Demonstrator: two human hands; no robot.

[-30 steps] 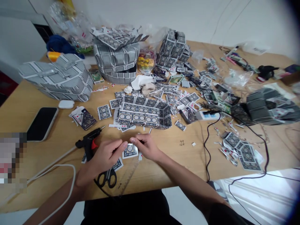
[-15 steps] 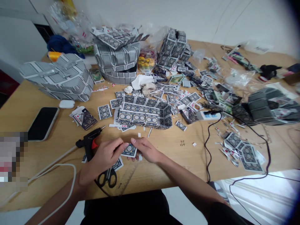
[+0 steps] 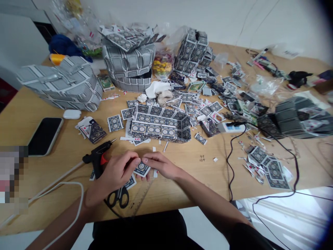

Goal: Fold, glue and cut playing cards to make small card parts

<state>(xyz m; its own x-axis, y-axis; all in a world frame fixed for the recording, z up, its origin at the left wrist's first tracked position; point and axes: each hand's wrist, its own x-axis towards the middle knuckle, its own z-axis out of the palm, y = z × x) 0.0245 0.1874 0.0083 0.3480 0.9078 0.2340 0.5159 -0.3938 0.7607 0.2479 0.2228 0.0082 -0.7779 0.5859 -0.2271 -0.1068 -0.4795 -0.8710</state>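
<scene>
A blue-and-white patterned playing card (image 3: 142,169) is pinched between my two hands, low over the front of the table. My left hand (image 3: 121,169) grips its left edge with thumb and fingers. On the other side my right hand (image 3: 161,164) has its thumb on top and fingers underneath. Just beyond them lies an open rectangular box made of playing cards (image 3: 161,130). Left of my left hand is a black glue gun (image 3: 97,156) with a red trigger. Black-handled scissors (image 3: 118,198) and a clear ruler (image 3: 140,201) lie near the table's front edge, with another card (image 3: 130,182) partly under my left hand.
Grey card-built baskets (image 3: 65,83) stand at the back left, a card-built structure (image 3: 191,52) at the back. Loose cards and scraps cover the middle and right. A phone (image 3: 45,136) lies left; a black cable (image 3: 230,163) from a power strip (image 3: 231,127) crosses the right side.
The card has turned and tilted slightly in my hands, and both hands have shifted a little to the left. The things on the table keep their places.
</scene>
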